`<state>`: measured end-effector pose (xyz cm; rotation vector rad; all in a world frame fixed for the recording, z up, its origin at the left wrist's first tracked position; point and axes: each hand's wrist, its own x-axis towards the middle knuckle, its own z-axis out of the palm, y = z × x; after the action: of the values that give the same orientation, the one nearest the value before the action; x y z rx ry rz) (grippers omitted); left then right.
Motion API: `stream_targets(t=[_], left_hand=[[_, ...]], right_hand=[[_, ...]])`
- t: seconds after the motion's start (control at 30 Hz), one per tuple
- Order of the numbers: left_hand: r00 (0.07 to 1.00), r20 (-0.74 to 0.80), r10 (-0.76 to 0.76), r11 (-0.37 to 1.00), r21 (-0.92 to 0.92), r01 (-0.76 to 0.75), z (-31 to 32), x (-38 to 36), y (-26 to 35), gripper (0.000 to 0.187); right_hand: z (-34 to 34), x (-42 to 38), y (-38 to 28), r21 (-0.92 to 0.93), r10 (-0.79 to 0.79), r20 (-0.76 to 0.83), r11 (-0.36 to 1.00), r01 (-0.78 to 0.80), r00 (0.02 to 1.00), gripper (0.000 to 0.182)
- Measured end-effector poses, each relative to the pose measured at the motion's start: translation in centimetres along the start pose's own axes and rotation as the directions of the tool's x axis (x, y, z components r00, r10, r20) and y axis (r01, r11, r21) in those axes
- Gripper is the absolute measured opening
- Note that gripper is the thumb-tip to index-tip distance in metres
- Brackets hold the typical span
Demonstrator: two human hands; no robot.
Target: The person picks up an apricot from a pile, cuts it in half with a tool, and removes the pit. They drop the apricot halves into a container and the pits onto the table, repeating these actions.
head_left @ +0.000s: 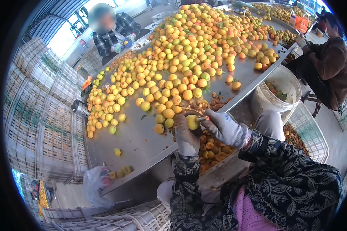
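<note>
Gloved in grey-white, my left hand (187,138) grips a yellow-green apricot (192,122) just over the near edge of the metal table (104,144). My right hand (226,129), in a matching glove, is closed on a thin small tool (201,119) with a reddish end, its metal tip right at the fruit. I cannot tell the tool's exact kind. Beyond my hands spreads a large heap of apricots (192,46). Brown apricot pits (216,103) lie by the table edge. Below my hands, split apricots (212,148) fill a container in front of my knees.
A white bucket (260,99) with some fruit and leaves stands right, beside a crate (316,140) holding pits. Stacked plastic crates (46,127) rise at left. A clear plastic bag (94,184) hangs at the table corner. Two people (113,36) (329,63) sit across and at right.
</note>
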<state>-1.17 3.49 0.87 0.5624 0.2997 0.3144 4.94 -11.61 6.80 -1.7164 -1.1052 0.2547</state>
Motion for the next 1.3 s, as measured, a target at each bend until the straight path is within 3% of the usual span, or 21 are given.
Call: stream_targets(t=[0.1, 0.13, 0.2, 0.23, 0.3, 0.57, 0.63, 0.67, 0.7, 0.73, 0.83, 0.9, 0.93, 1.0, 1.03, 1.1, 1.13, 1.2, 1.23, 1.27, 1.3], left_hand=[[0.976, 0.036, 0.216, 0.924, 0.315, -0.216, 2.8, -2.2, 0.9, 0.037], [0.976, 0.037, 0.214, 0.925, 0.314, -0.215, 2.6, -2.2, 0.6, 0.037], [0.810, 0.269, 0.521, 0.353, 0.796, -0.491, 2.4, -2.1, 0.0, 0.037], [0.810, 0.267, 0.522, 0.355, 0.795, -0.492, 2.3, -2.0, -0.2, 0.037], [0.941, -0.045, 0.334, 0.861, 0.422, -0.285, 2.7, -1.9, 0.0, 0.037], [0.883, -0.138, 0.448, 0.777, 0.549, -0.308, 2.3, -0.8, 0.2, 0.038], [0.847, -0.137, 0.514, 0.701, 0.636, -0.322, 1.4, -0.3, 0.2, 0.039], [0.806, -0.140, 0.575, 0.555, 0.790, -0.259, 1.7, -0.3, 0.5, 0.040], [0.763, -0.129, 0.633, 0.390, 0.905, -0.171, 1.9, -0.4, 0.7, 0.042], [0.763, -0.126, 0.634, 0.390, 0.904, -0.174, 1.1, 0.3, 0.5, 0.042], [0.726, -0.147, 0.672, 0.453, 0.857, -0.246, -0.7, 1.5, 0.4, 0.040], [0.864, -0.331, 0.379, 0.907, 0.318, -0.275, 1.8, -0.5, 2.1, 0.047], [0.860, -0.339, 0.380, 0.907, 0.319, -0.275, 2.6, -1.2, 2.6, 0.047], [0.966, -0.228, 0.119, 0.991, -0.028, -0.129, 3.6, -1.9, 3.4, 0.045], [0.965, -0.230, 0.122, 0.991, -0.027, -0.132, 2.8, -1.6, 3.1, 0.045], [0.931, 0.115, 0.346, 0.852, 0.376, -0.364, 0.7, -1.2, 1.7, 0.046], [0.932, 0.113, 0.343, 0.853, 0.378, -0.360, 1.4, -1.3, 0.8, 0.046], [0.656, 0.218, 0.723, 0.293, 0.763, -0.576, 3.1, -1.4, -0.8, 0.046], [0.655, 0.218, 0.723, 0.292, 0.763, -0.577, 2.9, -1.5, -0.2, 0.046], [0.862, 0.029, 0.506, 0.751, 0.478, -0.456, 2.3, -1.8, 0.8, 0.042], [0.984, -0.023, 0.176, 0.983, 0.062, -0.174, 1.9, -2.1, 1.3, 0.038]], right_hand=[[0.5, -0.3, 0.1, -0.105, 0.031, -0.015, 0.994, -0.033, 0.999, 0.031], [0.6, -0.3, 0.0, -0.181, 0.069, -0.025, 0.981, -0.073, 0.997, 0.029], [0.8, -0.2, -0.6, -0.202, 0.088, -0.036, 0.975, -0.093, 0.995, 0.028], [0.8, -0.1, -0.8, -0.220, 0.106, -0.046, 0.969, -0.113, 0.993, 0.027], [1.1, 0.0, -0.8, -0.188, 0.141, -0.049, 0.971, -0.147, 0.989, 0.028], [2.3, 0.8, 0.2, -0.036, 0.177, -0.042, 0.983, -0.179, 0.983, 0.032], [2.0, 1.7, -0.1, -0.195, 0.079, -0.015, 0.978, -0.081, 0.997, 0.024], [1.7, 2.2, 0.0, -0.193, 0.076, -0.019, 0.978, -0.078, 0.997, 0.024], [1.5, 2.7, 0.5, -0.349, 0.013, 0.035, 0.937, 0.000, 0.999, 0.022], [1.4, 3.1, 0.9, -0.492, -0.039, 0.099, 0.867, 0.083, 0.994, 0.021], [0.8, 4.3, 2.8, -0.626, 0.012, -0.002, 0.780, -0.010, 1.000, 0.022], [0.3, 4.0, 4.2, -0.642, -0.107, -0.092, 0.766, 0.023, 0.990, 0.023], [0.5, 3.5, 3.5, -0.639, -0.106, -0.084, 0.769, 0.028, 0.991, 0.023], [0.5, 2.2, 1.4, -0.487, -0.010, -0.010, 0.874, 0.004, 1.000, 0.022], [0.9, 1.7, 1.1, -0.417, -0.025, -0.026, 0.909, 0.012, 0.999, 0.022], [1.1, 1.4, 0.8, -0.427, 0.000, 0.012, 0.904, 0.005, 1.000, 0.022], [1.3, 1.2, 0.8, -0.441, 0.025, 0.046, 0.898, -0.002, 0.999, 0.021], [1.8, 0.9, 1.9, -0.426, -0.009, 0.021, 0.904, 0.017, 1.000, 0.021], [1.7, 0.8, 1.5, -0.422, 0.016, 0.025, 0.906, -0.004, 1.000, 0.021], [1.8, 0.8, 1.2, -0.418, 0.041, 0.032, 0.908, -0.023, 0.999, 0.022], [2.2, 0.7, 1.4, -0.418, 0.042, 0.035, 0.908, -0.023, 0.999, 0.022]])
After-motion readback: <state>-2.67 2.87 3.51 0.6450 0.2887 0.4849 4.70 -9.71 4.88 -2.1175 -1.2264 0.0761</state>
